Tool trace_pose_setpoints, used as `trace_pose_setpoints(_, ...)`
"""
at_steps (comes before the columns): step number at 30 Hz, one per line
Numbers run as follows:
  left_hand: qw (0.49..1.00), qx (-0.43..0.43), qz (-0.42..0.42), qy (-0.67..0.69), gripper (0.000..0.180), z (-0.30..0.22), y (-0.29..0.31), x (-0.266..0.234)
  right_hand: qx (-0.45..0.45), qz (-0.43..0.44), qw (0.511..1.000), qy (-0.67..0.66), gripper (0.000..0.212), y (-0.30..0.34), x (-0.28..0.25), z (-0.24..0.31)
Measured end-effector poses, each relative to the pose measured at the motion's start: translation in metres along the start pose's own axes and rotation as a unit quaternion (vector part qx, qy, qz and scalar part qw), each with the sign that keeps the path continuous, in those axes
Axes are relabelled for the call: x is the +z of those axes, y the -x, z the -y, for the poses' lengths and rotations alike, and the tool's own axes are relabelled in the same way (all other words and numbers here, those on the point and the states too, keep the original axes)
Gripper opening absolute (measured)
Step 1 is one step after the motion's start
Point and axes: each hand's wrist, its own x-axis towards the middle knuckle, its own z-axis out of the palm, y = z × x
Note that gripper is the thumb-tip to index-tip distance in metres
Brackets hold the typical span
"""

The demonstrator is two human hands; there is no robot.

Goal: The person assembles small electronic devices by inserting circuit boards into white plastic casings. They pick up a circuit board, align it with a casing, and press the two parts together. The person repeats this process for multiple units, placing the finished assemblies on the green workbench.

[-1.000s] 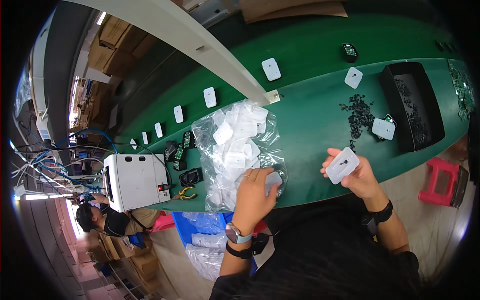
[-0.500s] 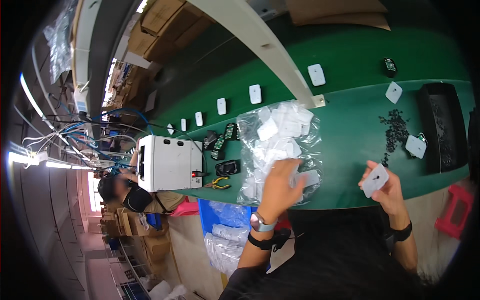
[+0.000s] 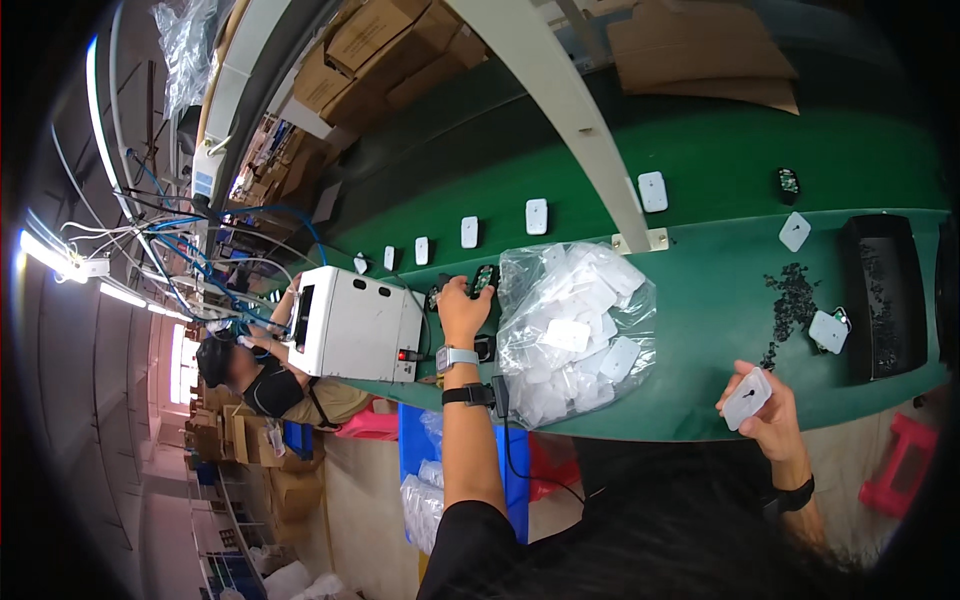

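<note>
My right hand (image 3: 776, 420) is closed on a white plastic cover (image 3: 745, 402) with a small dark mark in its middle. Stretched out to the left, my left hand (image 3: 464, 312) reaches among black housings with green circuit boards. Its thumb is apart from the fingers and close beside one such housing (image 3: 485, 281); some fingertips are hidden. A clear plastic bag (image 3: 640, 345) of white covers lies between my hands. Left of a heap of small black parts (image 3: 790, 300), no hand touches anything. Another white cover (image 3: 828, 331) with a circuit board behind it rests near that heap.
A white machine (image 3: 360, 325) stands at the left with cables around it. Beyond the bag, several white units (image 3: 536, 216) sit in a row. A black tray (image 3: 885, 295) of small parts is at the right. A metal post (image 3: 570, 110) rises from the bench. A co-worker (image 3: 275, 385) sits beyond the machine.
My left hand has moved from above the bag leftward to the black housings. My right hand still holds the white cover, now slightly turned. The whole view has shifted a little.
</note>
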Motion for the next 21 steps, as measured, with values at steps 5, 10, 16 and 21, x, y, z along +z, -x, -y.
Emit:
trace_pose_setpoints(5, 1.000, 0.003, 0.014, 0.016, 0.042, 0.007, -0.006, 0.000, 0.001, -0.003, 1.000, -0.009, 0.080, 0.002, 0.002, 0.004)
trace_pose_setpoints(10, 0.940, -0.099, -0.041, 0.323, 0.042, -0.035, 0.018, -0.049, -0.011, 0.001, 1.000, 0.013, 0.078, 0.002, 0.001, 0.014)
trace_pose_setpoints(16, 0.735, -0.038, 0.070, 0.673, 0.063, -0.117, 0.109, -0.129, -0.025, 0.046, 0.999, -0.011, 0.078, -0.015, 0.029, 0.023)
trace_pose_setpoints(21, 0.559, -0.043, 0.251, 0.789, 0.064, -0.190, 0.159, -0.117, -0.035, 0.061, 0.996, -0.051, 0.074, -0.025, 0.048, 0.022)
